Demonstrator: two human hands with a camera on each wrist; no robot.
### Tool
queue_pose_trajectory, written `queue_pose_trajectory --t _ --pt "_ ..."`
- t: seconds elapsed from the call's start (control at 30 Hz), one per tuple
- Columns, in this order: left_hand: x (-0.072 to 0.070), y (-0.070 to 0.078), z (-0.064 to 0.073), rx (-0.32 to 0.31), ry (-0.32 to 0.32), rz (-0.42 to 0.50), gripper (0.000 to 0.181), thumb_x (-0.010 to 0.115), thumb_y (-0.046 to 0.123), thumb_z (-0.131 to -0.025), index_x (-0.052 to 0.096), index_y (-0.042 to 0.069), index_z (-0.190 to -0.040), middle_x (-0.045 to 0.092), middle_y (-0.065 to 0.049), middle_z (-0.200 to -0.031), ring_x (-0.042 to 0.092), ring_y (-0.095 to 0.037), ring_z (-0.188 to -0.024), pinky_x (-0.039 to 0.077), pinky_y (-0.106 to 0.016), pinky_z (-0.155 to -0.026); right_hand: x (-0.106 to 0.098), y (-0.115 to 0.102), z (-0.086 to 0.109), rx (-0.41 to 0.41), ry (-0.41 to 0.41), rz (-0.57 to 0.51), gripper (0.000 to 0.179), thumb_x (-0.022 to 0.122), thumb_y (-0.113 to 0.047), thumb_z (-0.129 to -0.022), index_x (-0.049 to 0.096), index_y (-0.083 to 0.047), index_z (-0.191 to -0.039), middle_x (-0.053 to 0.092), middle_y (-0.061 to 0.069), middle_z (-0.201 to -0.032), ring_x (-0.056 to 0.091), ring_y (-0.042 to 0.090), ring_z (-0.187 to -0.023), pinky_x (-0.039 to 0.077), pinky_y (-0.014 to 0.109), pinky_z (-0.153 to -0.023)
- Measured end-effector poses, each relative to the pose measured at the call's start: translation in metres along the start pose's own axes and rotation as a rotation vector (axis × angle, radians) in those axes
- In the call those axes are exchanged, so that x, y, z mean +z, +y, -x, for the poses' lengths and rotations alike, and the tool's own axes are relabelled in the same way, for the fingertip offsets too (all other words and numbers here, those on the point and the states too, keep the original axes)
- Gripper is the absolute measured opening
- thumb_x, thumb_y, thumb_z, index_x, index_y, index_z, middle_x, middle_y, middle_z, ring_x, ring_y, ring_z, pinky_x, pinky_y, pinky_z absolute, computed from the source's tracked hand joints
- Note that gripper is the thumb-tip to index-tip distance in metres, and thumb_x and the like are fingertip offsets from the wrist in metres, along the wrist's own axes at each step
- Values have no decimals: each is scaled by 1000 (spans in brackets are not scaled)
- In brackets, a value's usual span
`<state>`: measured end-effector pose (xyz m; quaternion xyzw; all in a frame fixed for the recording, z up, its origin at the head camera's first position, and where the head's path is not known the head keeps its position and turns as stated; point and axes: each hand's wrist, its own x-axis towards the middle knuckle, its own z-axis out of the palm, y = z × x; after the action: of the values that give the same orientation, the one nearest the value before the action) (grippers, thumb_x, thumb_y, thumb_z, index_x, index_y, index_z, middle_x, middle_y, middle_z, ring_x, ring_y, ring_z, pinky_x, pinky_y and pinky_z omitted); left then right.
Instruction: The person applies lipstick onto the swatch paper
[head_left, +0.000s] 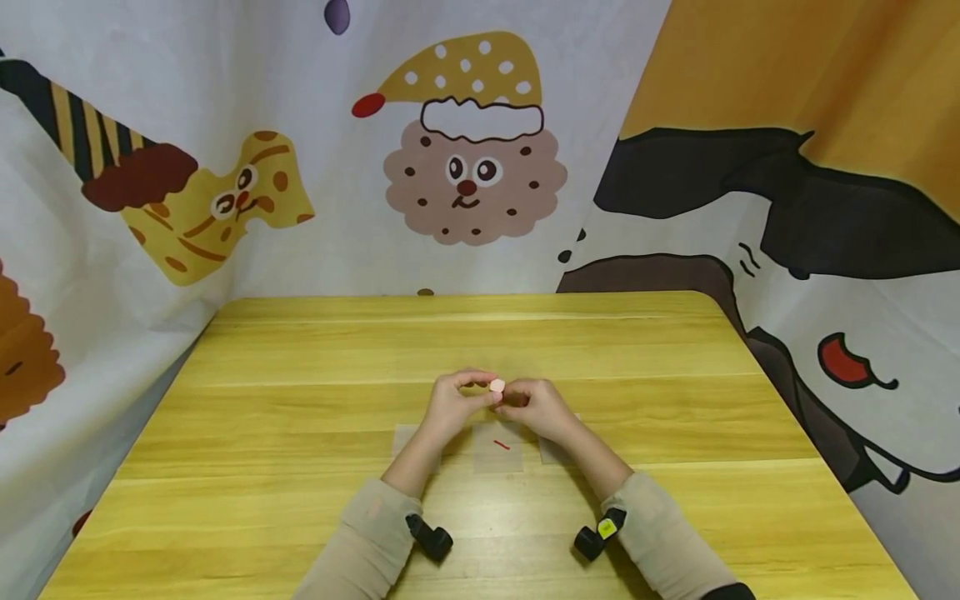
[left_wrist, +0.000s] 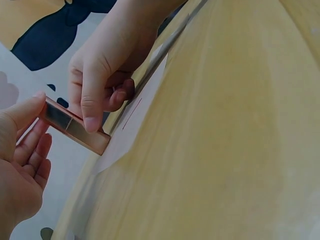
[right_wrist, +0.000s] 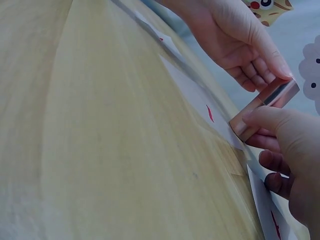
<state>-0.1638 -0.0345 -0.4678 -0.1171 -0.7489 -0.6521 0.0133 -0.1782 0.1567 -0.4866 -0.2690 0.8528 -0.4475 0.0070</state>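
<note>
A shiny rose-gold, box-shaped lipstick tube [left_wrist: 75, 128] is held between both hands, over the far side of the paper pieces. A thin seam crosses its middle, so it looks capped. My left hand [head_left: 452, 406] pinches one end with thumb and fingertips; in the head view that pale end [head_left: 497, 386] faces the camera. At the other end, my right hand [right_wrist: 300, 155] grips the tube between thumb and fingers. Below the hands lies the middle sheet of paper [head_left: 489, 461], bearing a short red streak [head_left: 502, 445].
Two more pieces of paper flank the middle one: a left sheet [head_left: 403, 437] and a right sheet [head_left: 552, 453], both partly covered by the forearms. Red marks show on them in the right wrist view. Behind the wooden table [head_left: 480, 342] hangs a cartoon-print curtain [head_left: 322, 75].
</note>
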Motion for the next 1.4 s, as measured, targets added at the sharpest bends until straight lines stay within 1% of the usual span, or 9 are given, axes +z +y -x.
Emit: queue_pose_trajectory --t 0.2,0.33,0.47,0.73,0.9,1.03,1.2,1.3,1.4 --pt "1 -1 0 -6 3 4 25 81 9 -77 74 5 -100 70 -2 -97 58 -21 -98 43 -47 -91 -1 0 0 13 -3 -4 9 76 -13 -83 74 -12 -92 67 -5 -87 50 11 -64 45 25 -55" --pt "1 0 0 1 11 -7 23 81 8 -77 75 6 -98 70 -1 -95 59 -20 -97 42 -45 -90 0 0 0 11 1 18 10 77 -14 -82 75 -12 -92 67 -5 -87 51 10 -66 47 25 -57" --pt "1 -1 0 -8 12 -22 22 81 9 -77 75 7 -98 70 0 -95 58 -20 -97 42 -43 -90 0 0 0 8 7 33 10 77 -14 -82 75 -13 -92 68 -5 -88 53 10 -68 48 26 -59" --pt "0 -1 -2 -3 19 -45 22 81 11 -78 75 10 -99 70 0 -97 57 -21 -97 42 -44 -90 1 -2 -2 14 9 54 11 77 -13 -81 74 -13 -92 67 -5 -87 55 11 -71 50 27 -63" --pt "0 -1 -2 -5 22 -42 24 81 12 -78 75 9 -100 70 0 -99 57 -20 -98 41 -45 -91 0 -3 -3 10 5 59 11 77 -13 -82 74 -12 -92 67 -5 -87 55 11 -72 50 27 -63" --pt "0 -1 -2 6 16 -33 28 81 11 -78 73 6 -104 69 -5 -102 58 -24 -100 39 -48 -94 0 -3 -3 2 -1 66 10 76 -14 -82 74 -12 -92 67 -4 -88 56 11 -73 50 27 -65" --pt "-2 1 -2 26 11 -34 32 80 8 -78 70 -1 -108 68 -11 -106 58 -32 -104 37 -53 -96 -4 -4 -1 13 -11 69 14 76 -14 -83 73 -11 -97 68 -3 -95 60 13 -85 52 31 -74" --pt "-6 4 0 33 6 -54 33 80 9 -79 69 -2 -108 68 -9 -106 58 -29 -104 39 -51 -95 -9 -7 2 41 -11 74 19 76 -16 -83 73 -11 -101 68 -2 -99 61 13 -90 52 33 -78" --pt "-11 9 2 36 -11 -79 33 79 13 -80 69 0 -109 69 -4 -106 58 -23 -104 40 -48 -96 -14 -11 5 62 -9 103 22 76 -16 -84 73 -10 -105 68 -1 -101 61 12 -85 52 31 -74"
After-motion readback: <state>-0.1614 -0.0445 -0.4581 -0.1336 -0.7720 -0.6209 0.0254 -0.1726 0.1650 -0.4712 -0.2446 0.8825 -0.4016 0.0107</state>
